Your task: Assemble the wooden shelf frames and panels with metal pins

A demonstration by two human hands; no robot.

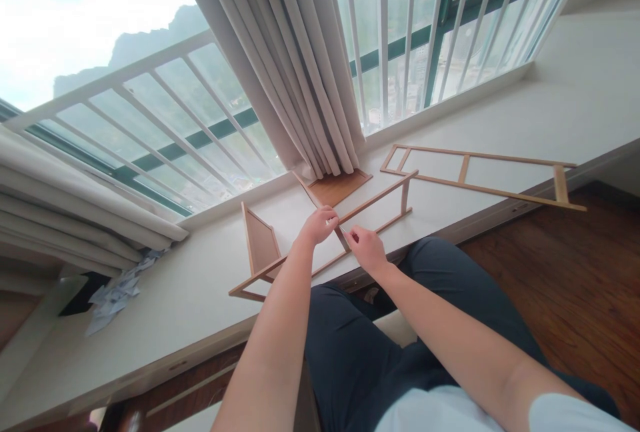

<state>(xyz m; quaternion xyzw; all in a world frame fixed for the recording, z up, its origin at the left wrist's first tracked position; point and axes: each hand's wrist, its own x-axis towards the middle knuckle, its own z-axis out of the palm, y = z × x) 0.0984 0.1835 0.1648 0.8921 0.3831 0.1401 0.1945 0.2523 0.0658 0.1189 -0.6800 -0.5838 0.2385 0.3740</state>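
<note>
A partly joined wooden frame (375, 204) with rails, crosspieces and panels stands on the white window ledge in front of me. At the middle of its upper rail is my left hand (320, 225), its fingers closed around the wood near a crosspiece. My right hand (369, 247) is just to the right and a little lower, fingers pinched together beside that same joint. A thin pale sliver shows by its fingertips, too small to name. One brown panel (263, 243) rises at the frame's left end, and another panel (340, 189) is behind it, by the curtain.
A separate ladder-like wooden frame (464, 169) lies on the ledge (200, 285) to the right. Grey curtains (295, 52) hang down to the ledge, before a white railing (150, 102). Crumpled papers (117, 295) and a black item (85, 292) are at the far left.
</note>
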